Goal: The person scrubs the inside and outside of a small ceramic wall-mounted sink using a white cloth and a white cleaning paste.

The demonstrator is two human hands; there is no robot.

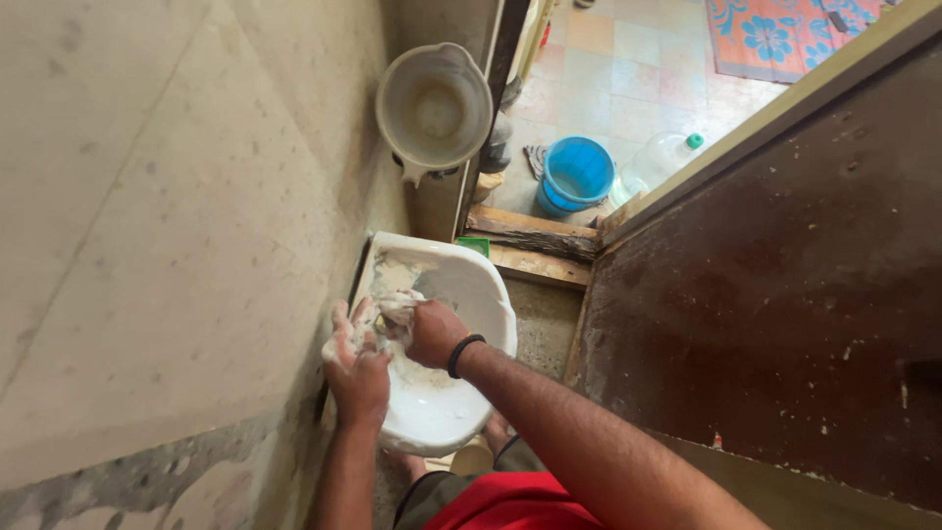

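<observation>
In the head view, low and left of centre, both hands work over a white basin [481, 294]; the left hand [358, 378] has a half-closed grip, fingers curled round a wet, soapy white cloth [392, 312] that it presses at the basin's left rim; the right hand [432, 334], a black band [464, 354] on its wrist, has a tight grip — fist shut on the same cloth from the right side. The cloth sits bunched between the two hands, touching both, over the basin's upper left part. The basin rests on a rough concrete floor [540, 324], against a pale, stained wall [177, 216] filling the left of the frame; a dark brown door [785, 314] fills the right; at top centre, a grey bucket [434, 108]; beyond the wooden threshold [535, 236] — a blue bucket [577, 175] and a clear plastic bottle [655, 162] on a tiled floor [628, 69].
</observation>
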